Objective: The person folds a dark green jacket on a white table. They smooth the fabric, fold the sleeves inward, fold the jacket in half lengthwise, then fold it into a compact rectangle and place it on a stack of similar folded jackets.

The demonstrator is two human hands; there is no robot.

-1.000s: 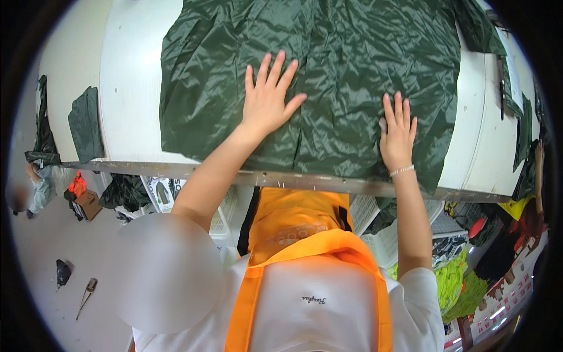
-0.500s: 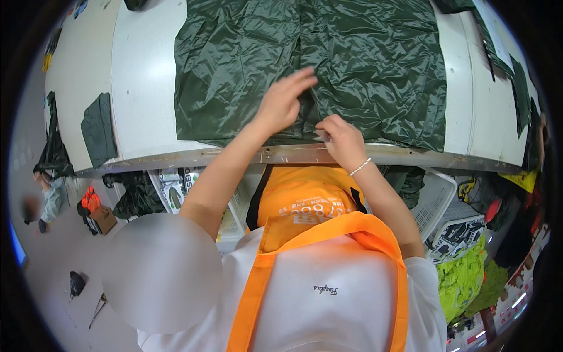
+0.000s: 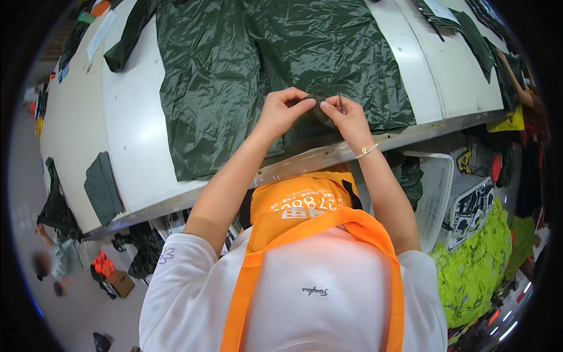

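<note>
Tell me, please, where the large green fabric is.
The fabric is upper centre in the head view, on the table, beneath the left hand and right hand.

The left arm (image 3: 237, 167) reaches forward and slants inward to the right; the right arm (image 3: 387, 185) slants inward to the left. Both elbows are bent. The left hand (image 3: 288, 110) and right hand (image 3: 345, 117) are near each other but apart, in front of the chest. The left thumb (image 3: 303, 106) presses toward a bent forefinger, while the right hand's fingers curl, its thumb (image 3: 329, 109) pointing toward the left hand.
</note>
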